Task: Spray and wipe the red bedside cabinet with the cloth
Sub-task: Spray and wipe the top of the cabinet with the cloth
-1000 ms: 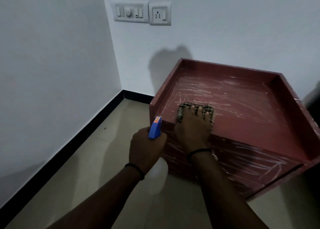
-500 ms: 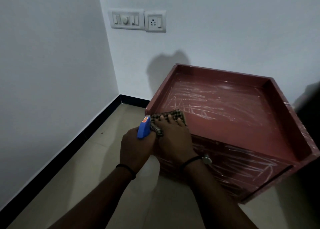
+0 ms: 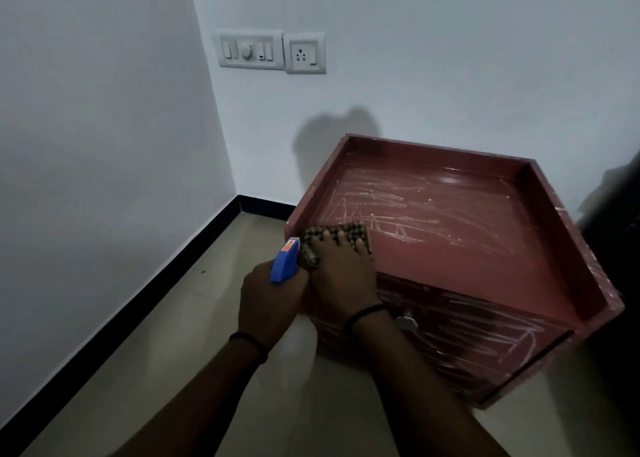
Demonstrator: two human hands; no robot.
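Head view is showing the red bedside cabinet (image 3: 450, 248) at centre right of the frame, against the white wall, with pale scribbles (image 3: 415, 210) covering its recessed top and drawer front. The right hand (image 3: 341, 273) is pressing a checked cloth (image 3: 337, 233) onto the top's near left corner. Its fingers (image 3: 341, 240) are lying spread and straight over the cloth, not curled round it. Touching it on the left, the left hand (image 3: 268, 300) is gripping a spray bottle (image 3: 284, 261), fingers wrapped round the neck below the blue trigger head.

As I judge it, the cloth is the weak point. Its left edge is bunching over the cabinet's raised rim, and with only a flat hand holding it, a hard stroke could slide it off onto the floor. The hands are also crowding each other, so a wipe towards the left could bump the bottle and fire spray onto the floor tiles. Most marks are lying well apart from the cloth, and a wet cloth may be smearing them rather than lifting them.
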